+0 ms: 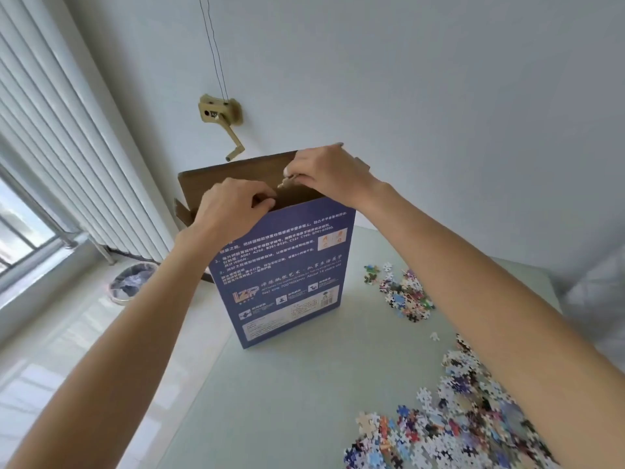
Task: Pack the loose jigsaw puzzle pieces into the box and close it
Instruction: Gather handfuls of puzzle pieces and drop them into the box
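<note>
Box (287, 265) upright on pale bench (287, 401), top flaps open. Left hand (233, 204) pinching near top edge of box, grip closed on cardboard. Right hand (324, 172) above box opening, fingers closed round small puzzle pieces (287, 182). Loose pieces (456, 418) heaped right of box

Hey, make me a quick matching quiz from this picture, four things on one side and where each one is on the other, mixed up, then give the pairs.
Things:
1. box
2. big pile of puzzle pieces
3. waste bin
4. left hand

Places:
A. on the floor by the window
B. standing upright on the table
C. gripping the box's top edge
D. near right of the table

Pairs: 1-B, 2-D, 3-A, 4-C
</note>
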Tool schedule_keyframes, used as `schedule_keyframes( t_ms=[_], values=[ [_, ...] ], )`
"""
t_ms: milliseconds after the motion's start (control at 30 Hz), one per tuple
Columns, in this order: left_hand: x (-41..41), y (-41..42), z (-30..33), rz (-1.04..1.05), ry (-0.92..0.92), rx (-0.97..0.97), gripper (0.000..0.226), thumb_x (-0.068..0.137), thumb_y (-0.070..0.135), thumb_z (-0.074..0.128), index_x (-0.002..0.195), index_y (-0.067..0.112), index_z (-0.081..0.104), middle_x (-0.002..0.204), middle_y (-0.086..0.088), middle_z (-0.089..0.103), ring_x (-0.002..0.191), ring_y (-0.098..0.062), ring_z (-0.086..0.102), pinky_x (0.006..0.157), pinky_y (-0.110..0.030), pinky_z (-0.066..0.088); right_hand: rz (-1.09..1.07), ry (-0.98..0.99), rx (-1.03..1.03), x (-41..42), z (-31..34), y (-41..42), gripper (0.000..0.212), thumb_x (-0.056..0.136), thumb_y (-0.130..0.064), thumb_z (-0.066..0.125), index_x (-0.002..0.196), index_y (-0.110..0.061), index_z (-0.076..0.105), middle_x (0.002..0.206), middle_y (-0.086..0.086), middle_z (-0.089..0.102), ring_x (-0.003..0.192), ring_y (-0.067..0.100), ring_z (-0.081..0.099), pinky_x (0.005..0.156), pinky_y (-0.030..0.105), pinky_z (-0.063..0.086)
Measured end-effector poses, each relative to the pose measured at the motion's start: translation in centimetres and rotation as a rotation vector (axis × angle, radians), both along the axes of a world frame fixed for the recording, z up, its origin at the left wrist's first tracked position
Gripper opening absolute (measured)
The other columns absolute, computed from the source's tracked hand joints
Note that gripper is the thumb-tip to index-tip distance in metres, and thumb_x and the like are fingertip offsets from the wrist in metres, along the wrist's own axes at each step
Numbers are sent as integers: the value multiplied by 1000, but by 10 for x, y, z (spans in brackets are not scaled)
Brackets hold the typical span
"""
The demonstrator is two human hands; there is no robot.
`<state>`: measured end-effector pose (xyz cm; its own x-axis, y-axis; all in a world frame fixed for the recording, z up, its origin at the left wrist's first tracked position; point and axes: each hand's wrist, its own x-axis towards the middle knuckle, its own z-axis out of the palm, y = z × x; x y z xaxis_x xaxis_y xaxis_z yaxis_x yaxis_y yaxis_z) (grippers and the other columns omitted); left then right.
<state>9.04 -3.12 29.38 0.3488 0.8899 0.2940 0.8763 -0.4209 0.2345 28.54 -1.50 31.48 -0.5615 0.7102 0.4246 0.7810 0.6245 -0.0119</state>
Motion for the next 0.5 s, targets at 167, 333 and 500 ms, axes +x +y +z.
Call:
schedule_keyframes(
  t_ms=[167, 333, 500],
  values=[
    [-8, -9, -3, -64, -158, -1, 17, 88, 34, 59, 102, 32, 68, 87, 11, 70, 76, -7, 60, 69, -25, 49, -37, -2, -230, -9, -7, 7, 24, 87, -19, 60, 110, -22, 66, 102, -1, 70, 95, 18, 63, 85, 35, 46],
    [-9, -14, -11, -120, -193, 101, 14, 86, 28, 64, 98, 30, 70, 84, 12, 70, 72, -3, 60, 66, -23, 50, -65, 122, -342, -12, -12, 3, 20, 87, -25, 59, 105, -27, 68, 101, -10, 69, 96, 12, 61, 89, 38, 46],
    [-5, -21, -18, -117, -226, 262, 16, 87, 32, 60, 98, 26, 70, 83, 11, 69, 75, -9, 62, 61, -24, 49, -139, 270, -235, -14, -21, -7, 18, 87, -17, 60, 101, -20, 69, 99, -4, 70, 91, 13, 62, 82, 38, 50]
  ],
)
